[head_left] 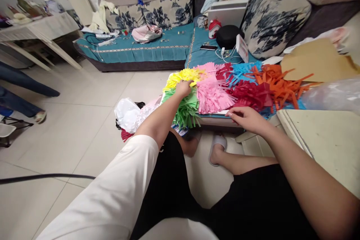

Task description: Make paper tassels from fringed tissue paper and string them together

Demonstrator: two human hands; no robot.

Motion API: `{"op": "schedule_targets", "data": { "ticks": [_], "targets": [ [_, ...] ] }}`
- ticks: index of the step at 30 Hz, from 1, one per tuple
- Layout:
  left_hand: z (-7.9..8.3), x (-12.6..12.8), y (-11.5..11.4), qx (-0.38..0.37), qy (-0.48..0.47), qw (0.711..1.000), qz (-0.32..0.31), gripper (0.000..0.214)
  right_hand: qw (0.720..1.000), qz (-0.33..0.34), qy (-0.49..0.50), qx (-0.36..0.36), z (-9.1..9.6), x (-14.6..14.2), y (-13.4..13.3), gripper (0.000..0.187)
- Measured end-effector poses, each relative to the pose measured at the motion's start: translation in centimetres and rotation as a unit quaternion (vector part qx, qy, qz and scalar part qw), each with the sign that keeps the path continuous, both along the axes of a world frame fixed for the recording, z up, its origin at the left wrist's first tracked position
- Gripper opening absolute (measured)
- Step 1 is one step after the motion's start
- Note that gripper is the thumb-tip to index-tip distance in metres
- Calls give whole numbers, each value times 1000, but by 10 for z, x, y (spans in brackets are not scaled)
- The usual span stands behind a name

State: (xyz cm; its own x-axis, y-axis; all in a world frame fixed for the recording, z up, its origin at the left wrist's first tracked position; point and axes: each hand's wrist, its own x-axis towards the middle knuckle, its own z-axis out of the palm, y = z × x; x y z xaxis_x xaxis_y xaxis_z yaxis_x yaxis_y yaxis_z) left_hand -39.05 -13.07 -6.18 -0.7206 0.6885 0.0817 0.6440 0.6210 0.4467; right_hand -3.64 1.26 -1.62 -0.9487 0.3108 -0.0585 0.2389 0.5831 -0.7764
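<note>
My left hand (184, 87) rests where a yellow paper fringe (181, 76) meets a green paper fringe (187, 109). Its fingers are curled; what they hold, if anything, is hidden. My right hand (244, 117) hovers at the near edge of the seat, loosely bent, with thumb and fingers apart and nothing between them. Beyond it lie bunches of pink fringe (213, 93), dark red fringe (250, 94), blue fringe (242, 72) and orange fringe (281, 82), side by side on the sofa.
A cream table (323, 138) stands close on the right. White plastic bags (128, 114) lie on the floor at left. Behind the fringes are a phone (208, 47), a black round object (230, 36) and cables. Another person's legs (19, 97) show at far left.
</note>
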Motion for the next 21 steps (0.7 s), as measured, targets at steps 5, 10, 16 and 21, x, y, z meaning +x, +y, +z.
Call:
{"op": "schedule_targets", "data": {
  "ticks": [5,10,16,21],
  "targets": [
    [-4,-3,-14,16,-2,999,35,62,1000,-13,-11,4,-2,0,3,54],
    [4,-12,-26,102,-19,992,71,67,1000,-21,-19,12,-3,-2,-1,52],
    [4,-24,-12,353,-161,920,61,56,999,-30,-22,17,-3,-5,-2,50],
    [2,-38,-1,400,-213,890,44,57,999,-16,-22,26,-5,-5,1,48]
  ]
}}
